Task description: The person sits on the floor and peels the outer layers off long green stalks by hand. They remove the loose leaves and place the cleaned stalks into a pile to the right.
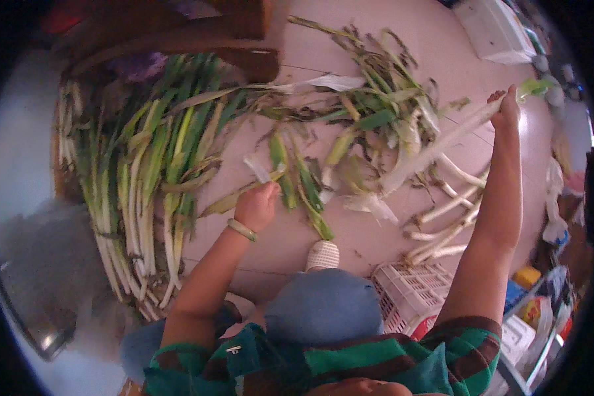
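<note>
My right hand (506, 110), arm stretched out to the right, grips a long white leek-like onion stalk (440, 146) near its green end; the stalk slants down to the left and looks blurred. My left hand (257, 205), with a bangle at the wrist, is closed on a thin pale strip of peeled leaf (257, 169). Cut green leaf pieces (282, 168) lie on the floor just beyond it. Several stripped white stalks (448, 205) lie near my right forearm. Long unpeeled green onions (143, 198) are spread at the left.
A heap of withered leaves (376, 99) covers the floor ahead. Brown wooden furniture (262, 59) stands at the upper left, a white box (495, 29) at the upper right. A pink plastic basket (411, 287) is beside my knee. A rack with packets (539, 307) stands lower right.
</note>
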`<state>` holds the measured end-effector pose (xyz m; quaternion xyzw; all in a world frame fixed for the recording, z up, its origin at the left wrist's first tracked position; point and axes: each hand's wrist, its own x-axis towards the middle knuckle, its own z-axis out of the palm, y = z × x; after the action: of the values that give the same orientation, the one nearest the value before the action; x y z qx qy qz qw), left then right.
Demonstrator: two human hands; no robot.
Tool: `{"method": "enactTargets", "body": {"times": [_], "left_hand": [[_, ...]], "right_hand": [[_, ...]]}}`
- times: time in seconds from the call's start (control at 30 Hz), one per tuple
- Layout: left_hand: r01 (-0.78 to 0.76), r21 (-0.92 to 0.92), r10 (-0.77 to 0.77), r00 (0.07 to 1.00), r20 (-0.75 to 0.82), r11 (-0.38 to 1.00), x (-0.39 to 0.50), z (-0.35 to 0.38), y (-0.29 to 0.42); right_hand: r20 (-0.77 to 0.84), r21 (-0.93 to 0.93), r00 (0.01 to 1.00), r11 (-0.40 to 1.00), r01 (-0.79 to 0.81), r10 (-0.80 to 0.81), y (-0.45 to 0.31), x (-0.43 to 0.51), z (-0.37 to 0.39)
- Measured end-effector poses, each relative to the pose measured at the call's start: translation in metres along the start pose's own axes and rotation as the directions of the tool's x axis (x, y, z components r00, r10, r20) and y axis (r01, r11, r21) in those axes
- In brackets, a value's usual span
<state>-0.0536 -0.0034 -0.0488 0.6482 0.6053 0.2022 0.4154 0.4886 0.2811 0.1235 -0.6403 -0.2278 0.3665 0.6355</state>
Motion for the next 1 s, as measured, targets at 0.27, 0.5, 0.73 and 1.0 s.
{"method": "enactTargets", "body": {"times": [0.27,0.5,0.73,1.0], "left_hand": [[-0.38,0.264,0.423,0.897,-0.128,0.887,0.078,-0.007,0.06],[-0.053,0.363,0.131,0.972,-0.196,0.93,0.04,-0.118,-0.028],[0.455,0.471,-0.318,0.884,-0.344,0.756,-0.045,-0.183,-0.139],[0.299,0.74,-0.245,0.952,-0.185,0.602,-0.129,-0.142,-0.133]], "right_hand": [[-0.144,-0.789,0.956,0.612,0.045,-0.255,-0.025,0.062,-0.306],[0.061,-0.982,0.965,-0.186,0.013,-0.257,0.068,0.023,-0.27],[0.738,-0.66,0.651,0.006,0.751,-0.177,0.186,-0.043,-0.068],[0.951,-0.308,0.307,0.191,0.932,0.039,0.232,-0.213,0.114]]}}
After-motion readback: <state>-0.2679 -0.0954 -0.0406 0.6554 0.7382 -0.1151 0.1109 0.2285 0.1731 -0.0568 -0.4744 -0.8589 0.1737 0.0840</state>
